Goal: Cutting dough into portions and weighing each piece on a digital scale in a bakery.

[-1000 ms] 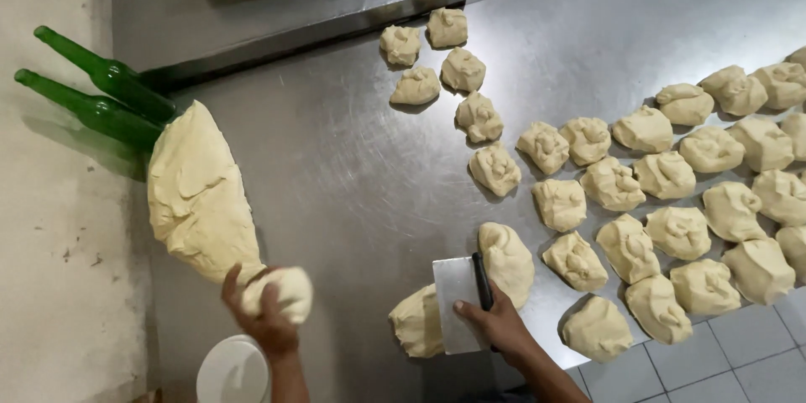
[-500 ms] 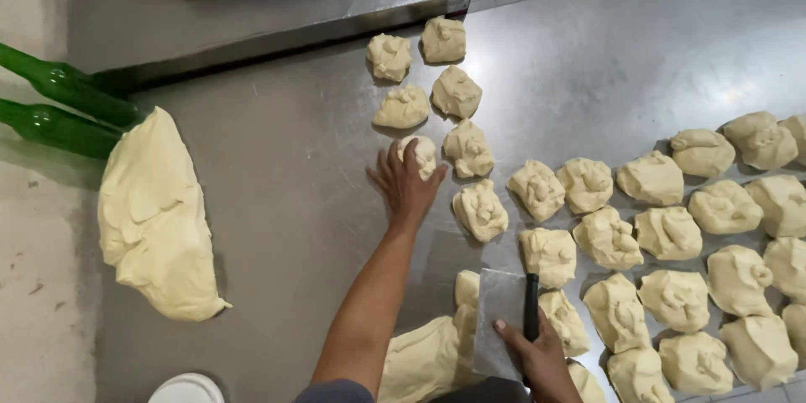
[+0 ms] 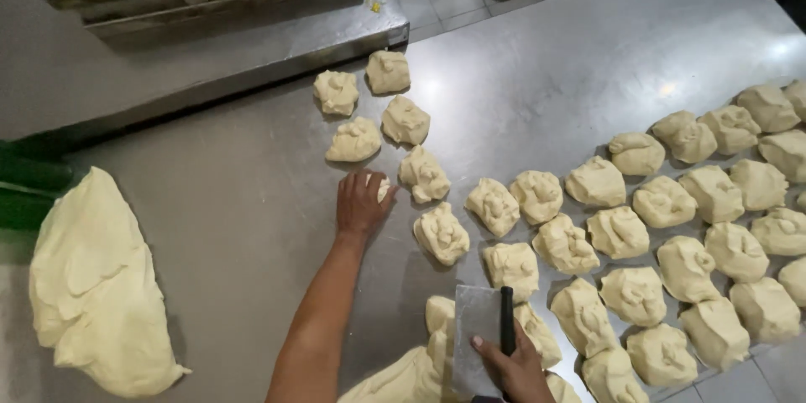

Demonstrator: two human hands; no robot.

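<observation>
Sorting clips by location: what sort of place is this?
Probably a bakery or commercial kitchen: a steel table covered with rows of dough portions, a big dough mass, and a bench scraper in the right hand.

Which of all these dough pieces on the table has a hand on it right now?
The dough piece under the left hand, at the near end of the left-hand row. It alone is mostly covered by a palm; the others lie untouched.
</observation>
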